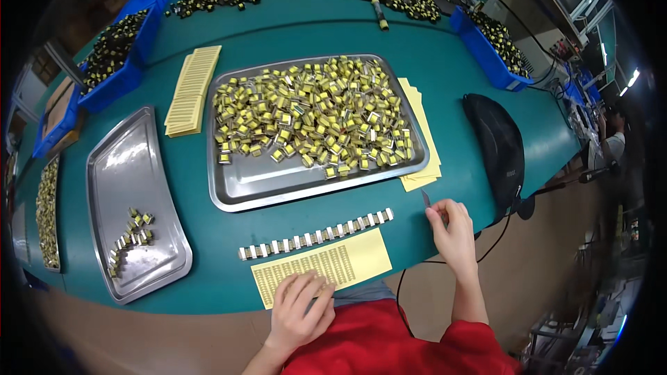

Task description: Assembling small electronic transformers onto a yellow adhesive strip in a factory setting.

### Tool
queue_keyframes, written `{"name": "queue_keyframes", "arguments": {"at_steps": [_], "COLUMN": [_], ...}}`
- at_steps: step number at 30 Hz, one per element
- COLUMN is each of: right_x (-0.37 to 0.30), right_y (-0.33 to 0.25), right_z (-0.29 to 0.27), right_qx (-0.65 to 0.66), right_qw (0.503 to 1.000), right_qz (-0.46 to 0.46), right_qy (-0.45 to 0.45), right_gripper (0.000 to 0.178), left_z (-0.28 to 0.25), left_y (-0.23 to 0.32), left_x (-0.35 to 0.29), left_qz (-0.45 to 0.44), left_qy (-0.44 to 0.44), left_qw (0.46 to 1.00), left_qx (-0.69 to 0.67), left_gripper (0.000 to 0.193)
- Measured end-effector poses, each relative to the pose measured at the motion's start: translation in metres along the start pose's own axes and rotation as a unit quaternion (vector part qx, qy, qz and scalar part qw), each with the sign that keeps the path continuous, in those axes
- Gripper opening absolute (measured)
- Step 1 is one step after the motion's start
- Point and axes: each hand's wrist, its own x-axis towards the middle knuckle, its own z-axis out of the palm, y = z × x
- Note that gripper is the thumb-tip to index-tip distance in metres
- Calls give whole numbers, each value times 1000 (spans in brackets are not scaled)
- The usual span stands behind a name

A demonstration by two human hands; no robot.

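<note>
We look down on our two bare hands at a green table [187, 194]. The left hand [302, 309] lies palm down on the near edge of a yellow label sheet [369, 255], its fingers slightly spread over the printed grid and pinching nothing. The sheet reaches out from under those fingers, mostly to their right, where a plain strip shows.

Just beyond the sheet's far edge, ahead of the left fingertips, a row of small components [316, 237] stretches in a slanting line, its right end farther from us. The right hand [453, 230] is raised to the right of both the sheet and the row, apart from them; its thumb and forefinger pinch a thin, dark grey, pointed blade [426, 198], tip upward.

Beyond the row, a large metal tray [260, 173] holds a heap of yellow and silver components [306, 111]. To the left, a smaller metal tray [128, 160] holds a few more. Yellow sheets lie on either side of the large tray: a stack [191, 90] at left, a loose pile [425, 139] at right. A black case [495, 146] sits farther right.
</note>
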Motion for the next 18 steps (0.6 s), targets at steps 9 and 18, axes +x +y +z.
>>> {"name": "queue_keyframes", "arguments": {"at_steps": [9,18], "right_x": [-89,-119], "right_y": [-53,-58], "right_z": [11,24], "right_qx": [238,253], "right_qw": [953,944], "right_qz": [51,85], "right_qy": [-182,-194], "right_gripper": [7,18], "left_z": [9,23], "left_y": [8,20], "left_x": [-13,-18], "left_qz": [-24,-42], "left_qy": [-80,-94], "left_qw": [995,987], "left_qx": [48,126], "left_gripper": [42,44]}}
